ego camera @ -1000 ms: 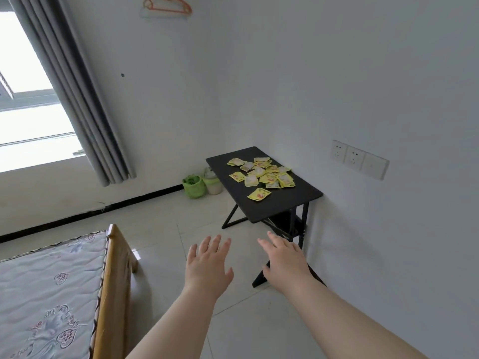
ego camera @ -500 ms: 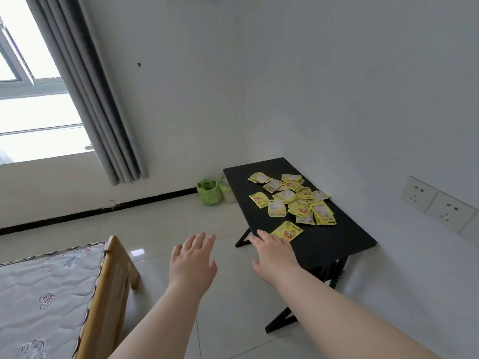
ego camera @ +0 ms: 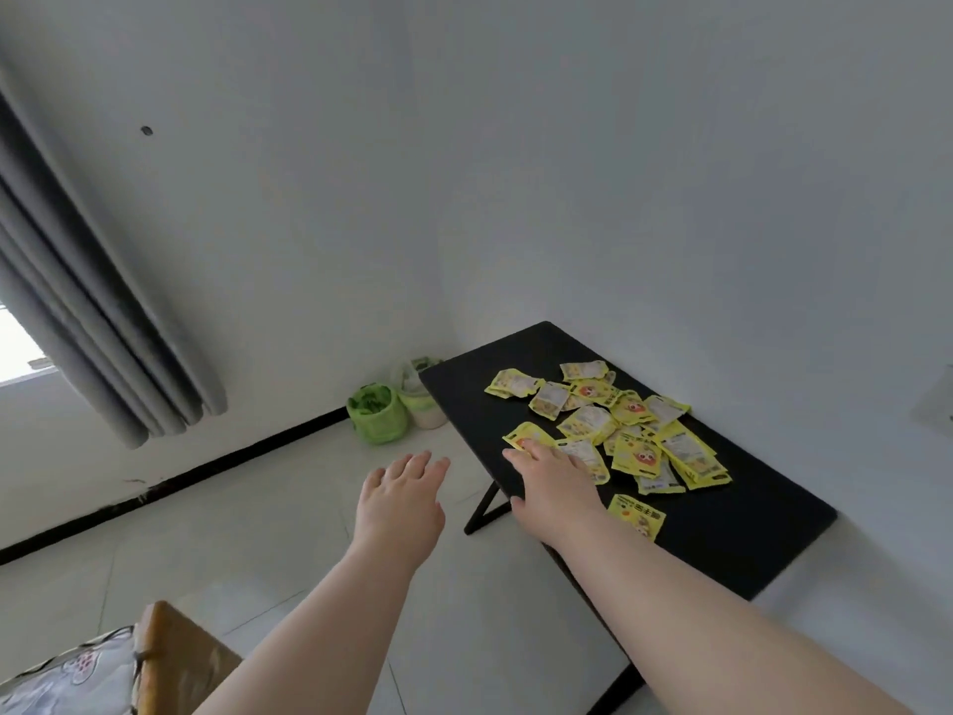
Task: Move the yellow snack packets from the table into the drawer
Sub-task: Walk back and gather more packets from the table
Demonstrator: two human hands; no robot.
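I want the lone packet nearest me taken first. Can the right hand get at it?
Probably yes. The right hand reaches over the table with straight fingers. The lone packet lies flat just beside its wrist, apart from the pile, with nothing on it.

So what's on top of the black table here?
Overlapping yellow snack packets lie on the black table, one packet apart nearer the camera. The right hand hides part of the pile's near edge.
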